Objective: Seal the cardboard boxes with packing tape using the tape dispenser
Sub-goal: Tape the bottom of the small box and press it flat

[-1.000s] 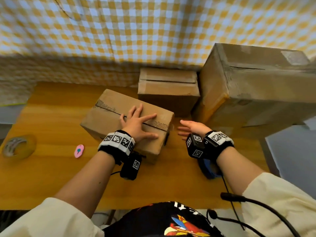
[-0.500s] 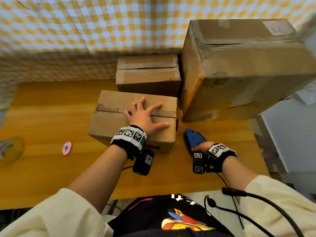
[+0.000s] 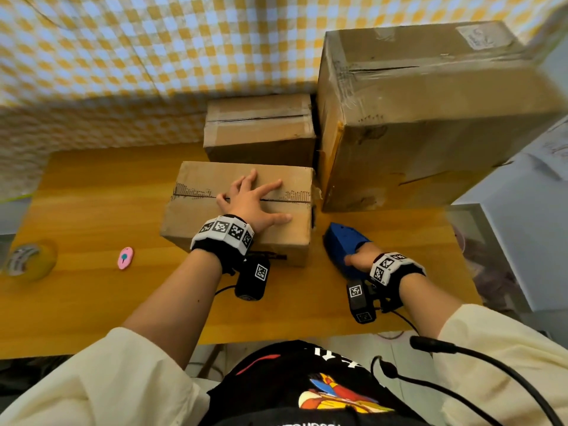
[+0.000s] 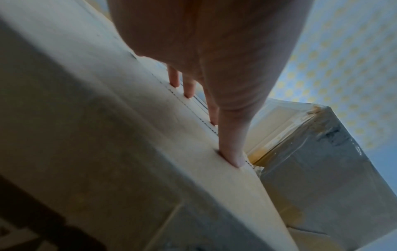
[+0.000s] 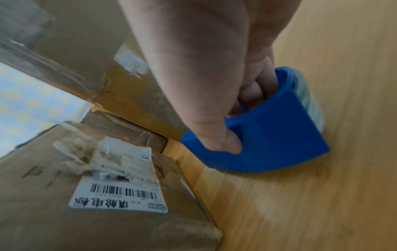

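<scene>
Head view: the left hand [image 3: 252, 204] lies flat on the top of the nearest cardboard box [image 3: 215, 222], fingers [image 3: 270, 187] spread across its centre seam. The right hand [image 3: 362, 258] grips the blue tape dispenser [image 3: 341, 244], which rests on the wooden desk [image 3: 92, 296] just right of that box. Behind stand a second box [image 3: 261, 133] and, to the right, a large box [image 3: 430, 124] (glossy with tape). A yellowish tape roll [image 3: 30, 259] and a small pink object [image 3: 125, 257] lie well apart at the desk's left.

Left wrist view: seen from below the palm, the straight fingertips [image 4: 232, 156] press onto the box top beside the seam; the contact is clearer here than from the head.

Right wrist view: the fingers [image 5: 255, 88] curl inside the dispenser's handle, thumb on its side; a clear tape roll [image 5: 309, 101] sits behind the blue body, and a barcode label [image 5: 120, 195] shows on the near box's end face. Neither is visible from the head.
</scene>
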